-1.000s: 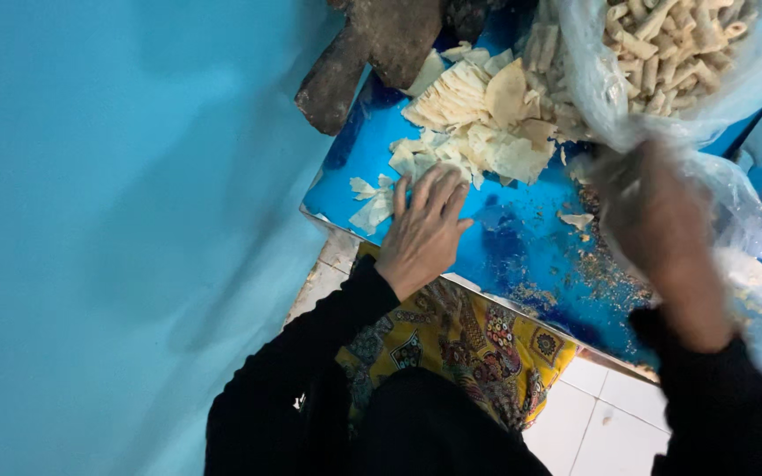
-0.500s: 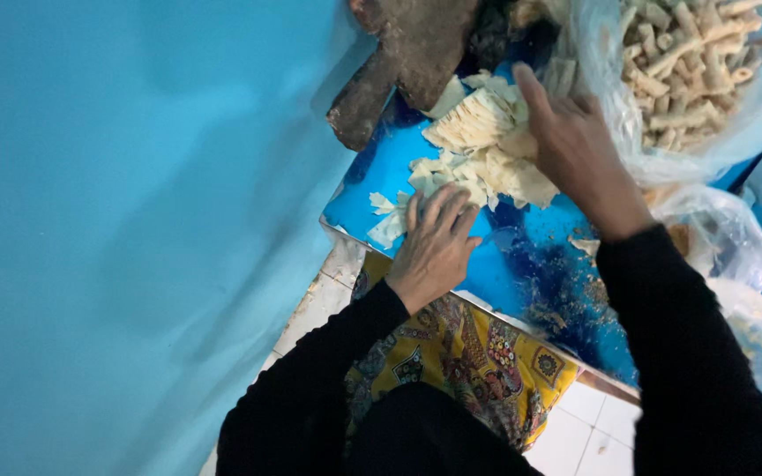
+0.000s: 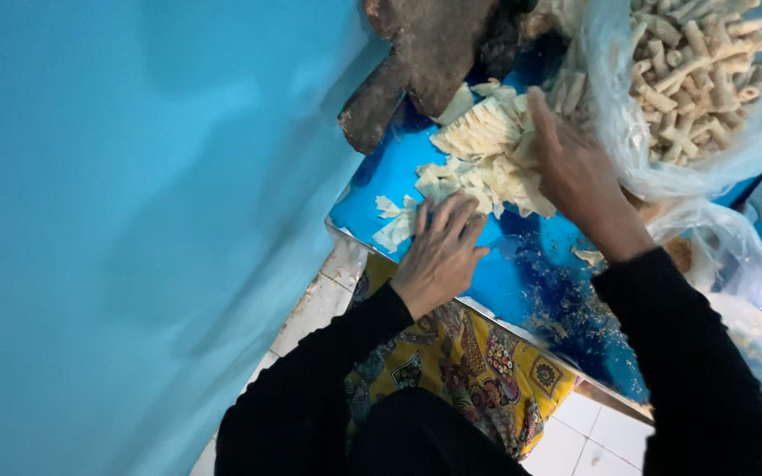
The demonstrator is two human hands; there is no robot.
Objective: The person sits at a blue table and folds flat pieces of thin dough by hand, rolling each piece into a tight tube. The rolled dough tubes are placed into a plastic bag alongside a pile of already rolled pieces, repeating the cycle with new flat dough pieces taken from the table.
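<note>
The heap of pale cut strips (image 3: 487,154) lies on the blue tabletop (image 3: 531,282), near its back, just in front of a dark, rough wooden block (image 3: 425,62). The right hand (image 3: 575,167) rests flat against the heap's right side, fingers straight and together, cupping it without gripping anything. The left hand (image 3: 441,251) lies palm down with fingers spread on the tabletop at the heap's near edge, touching the loose scraps (image 3: 396,225) and closed on nothing.

The loose scraps sit close to the tabletop's metal-trimmed edge (image 3: 451,295), so a careless sweep towards the body would likely push them off onto the tiled floor (image 3: 310,308) or the patterned yellow cloth (image 3: 469,370) on the lap. The heap is loose and stacked unevenly; pressure from one side only could make it slump and scatter. The clear plastic bag (image 3: 646,150) of short tan sticks (image 3: 698,79) bulges just beside the right hand, and a knock from the wrist could tip it or mix its contents with the heap.

The strips look thin, flat and cream-coloured, some fanned in ridged layers. The tabletop is smooth and glossy, dusted with brown crumbs (image 3: 566,308) towards the near right. The bag is thin and crinkled.
</note>
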